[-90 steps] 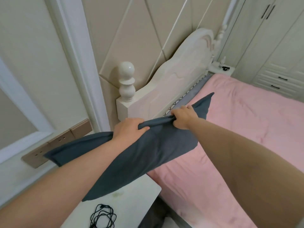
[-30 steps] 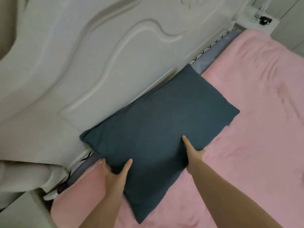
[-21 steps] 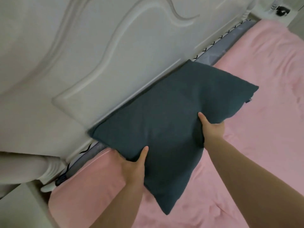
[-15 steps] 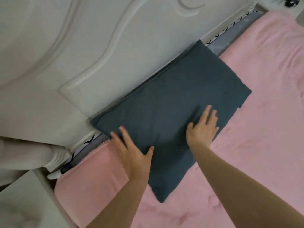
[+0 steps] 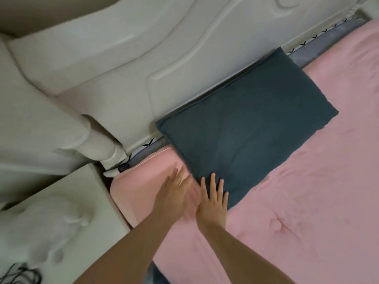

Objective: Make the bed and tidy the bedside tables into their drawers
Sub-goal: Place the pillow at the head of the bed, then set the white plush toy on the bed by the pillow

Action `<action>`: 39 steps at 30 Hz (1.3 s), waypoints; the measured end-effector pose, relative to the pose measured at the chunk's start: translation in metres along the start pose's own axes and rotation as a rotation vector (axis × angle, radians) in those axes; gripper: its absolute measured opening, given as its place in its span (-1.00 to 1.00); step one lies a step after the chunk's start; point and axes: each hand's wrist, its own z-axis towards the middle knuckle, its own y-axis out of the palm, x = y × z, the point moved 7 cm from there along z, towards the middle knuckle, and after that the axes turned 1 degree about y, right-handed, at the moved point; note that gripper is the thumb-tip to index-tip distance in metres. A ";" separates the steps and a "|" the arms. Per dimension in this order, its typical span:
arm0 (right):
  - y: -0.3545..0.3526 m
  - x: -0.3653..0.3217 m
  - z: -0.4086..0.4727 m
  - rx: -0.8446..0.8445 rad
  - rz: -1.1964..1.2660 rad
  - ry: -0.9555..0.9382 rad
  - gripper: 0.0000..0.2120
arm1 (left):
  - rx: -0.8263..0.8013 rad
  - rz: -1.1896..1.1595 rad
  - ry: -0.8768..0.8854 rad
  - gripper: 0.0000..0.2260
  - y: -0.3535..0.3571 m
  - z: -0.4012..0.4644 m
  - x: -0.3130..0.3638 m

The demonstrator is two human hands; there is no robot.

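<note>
We see the dark slate-blue rectangular fabric pillow (image 5: 246,128) lying flat on the pink quilted bedcover (image 5: 297,201), its far long edge against the cream carved wooden headboard (image 5: 143,54). Its long axis runs along the headboard, from lower left to upper right in the head view. Our right hand (image 5: 213,203) lies flat with fingers spread and straight on the pillow's near corner, gripping nothing. Our left hand (image 5: 174,193), motion-blurred, is flat and open on the bedcover just beside that corner, holding nothing. The pillow lies ahead and to the right of both hands; the right is nearer. We judge a smoothing stroke would run along that axis.
</note>
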 end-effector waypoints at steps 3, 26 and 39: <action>-0.019 -0.023 -0.017 0.033 0.115 -0.096 -0.42 | 0.152 -0.033 -0.017 -0.61 -0.022 -0.046 -0.027; 0.068 -0.314 -0.175 -0.323 0.103 -0.328 -0.15 | 0.392 -0.552 -0.621 -0.43 -0.038 -0.366 -0.270; 0.109 -0.368 -0.117 -0.307 -0.121 -0.321 -0.25 | 0.399 -1.992 -1.019 -0.33 0.013 -0.332 -0.318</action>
